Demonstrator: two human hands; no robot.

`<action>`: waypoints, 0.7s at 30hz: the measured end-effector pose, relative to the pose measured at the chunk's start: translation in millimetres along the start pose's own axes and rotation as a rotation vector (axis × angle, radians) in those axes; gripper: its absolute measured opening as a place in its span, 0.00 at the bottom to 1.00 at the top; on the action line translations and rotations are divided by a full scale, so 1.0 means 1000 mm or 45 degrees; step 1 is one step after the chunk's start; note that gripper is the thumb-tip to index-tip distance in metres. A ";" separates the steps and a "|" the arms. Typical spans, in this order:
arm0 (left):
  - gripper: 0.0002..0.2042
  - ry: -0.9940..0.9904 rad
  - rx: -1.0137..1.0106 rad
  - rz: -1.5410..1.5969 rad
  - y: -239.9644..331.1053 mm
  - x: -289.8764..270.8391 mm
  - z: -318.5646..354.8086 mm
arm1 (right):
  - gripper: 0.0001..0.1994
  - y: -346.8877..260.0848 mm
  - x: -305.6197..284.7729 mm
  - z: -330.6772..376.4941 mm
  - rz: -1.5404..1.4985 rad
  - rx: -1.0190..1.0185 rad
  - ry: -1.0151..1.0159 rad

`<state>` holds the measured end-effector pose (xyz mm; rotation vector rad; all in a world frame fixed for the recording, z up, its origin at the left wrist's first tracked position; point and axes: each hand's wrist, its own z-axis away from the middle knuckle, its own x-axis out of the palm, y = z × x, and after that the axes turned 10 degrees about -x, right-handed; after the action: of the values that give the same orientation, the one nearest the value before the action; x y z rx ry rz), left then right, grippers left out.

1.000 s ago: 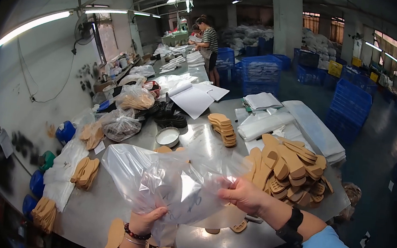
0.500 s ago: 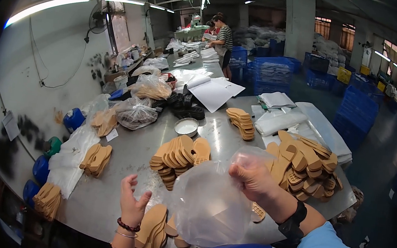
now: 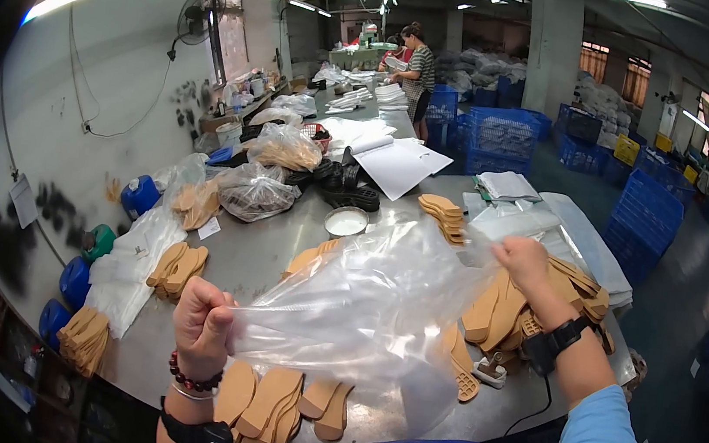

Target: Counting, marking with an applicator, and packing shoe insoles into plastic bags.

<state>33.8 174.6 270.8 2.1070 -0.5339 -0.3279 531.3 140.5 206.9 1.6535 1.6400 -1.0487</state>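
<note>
A clear plastic bag (image 3: pixel 363 301) is stretched wide between my two hands above the metal table. My left hand (image 3: pixel 205 320) is closed on one edge of it, at the left. At the right, my right hand (image 3: pixel 525 263) grips the other side in a fist. Tan shoe soles (image 3: pixel 271 404) lie in a small group just below the bag, near the table's front edge. A stack of tan soles (image 3: pixel 311 256) behind the bag is mostly covered by it. Next to my right forearm rises a big heap of tan soles (image 3: pixel 498 308).
Small sole bundles (image 3: pixel 177 269) lie at the left on white plastic sheeting (image 3: pixel 135 271). Filled plastic bags (image 3: pixel 253 192), black soles (image 3: pixel 348 187) and a round white dish (image 3: pixel 346 221) stand farther back. Blue crates (image 3: pixel 501 140) are on the floor; another person (image 3: pixel 420 71) stands at the far table end.
My left hand has gone from empty and open to gripping the bag. The bag is spread out between both hands, and my right hand has moved to the right and up.
</note>
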 end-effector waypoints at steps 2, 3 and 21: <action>0.13 -0.030 -0.072 -0.577 0.004 -0.019 -0.004 | 0.21 0.020 -0.030 -0.004 0.069 0.126 -0.322; 0.12 -0.138 -0.008 -0.772 0.007 -0.016 -0.009 | 0.29 0.011 -0.034 -0.008 -0.337 0.000 -0.173; 0.26 -1.067 -0.615 -0.728 -0.017 -0.067 -0.047 | 0.27 -0.063 -0.071 0.009 -2.622 -0.364 -0.352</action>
<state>-0.6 250.0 284.3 1.5384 -0.2506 -1.5383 472.6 99.8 269.4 -0.9486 2.7440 -1.4266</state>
